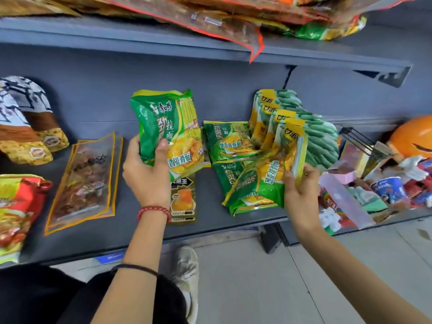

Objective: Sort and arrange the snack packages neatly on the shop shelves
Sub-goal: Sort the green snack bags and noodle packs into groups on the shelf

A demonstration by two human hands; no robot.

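Your left hand (149,174) grips one green noodle packet (167,132), thumb across its face, holding it upright just left of the green pile (228,146) on the lower shelf (210,230). Your right hand (301,195) pinches the edge of a second green packet (278,167) at the pile's right side; its lower end appears to rest on the pile. To do this step well, I judge you should turn both packets face-up, print one way, and lay them onto the pile, edges flush, clear of the teal pea packs (311,127) behind the pile. Both packets lie within closed fingers (288,183), none loose.
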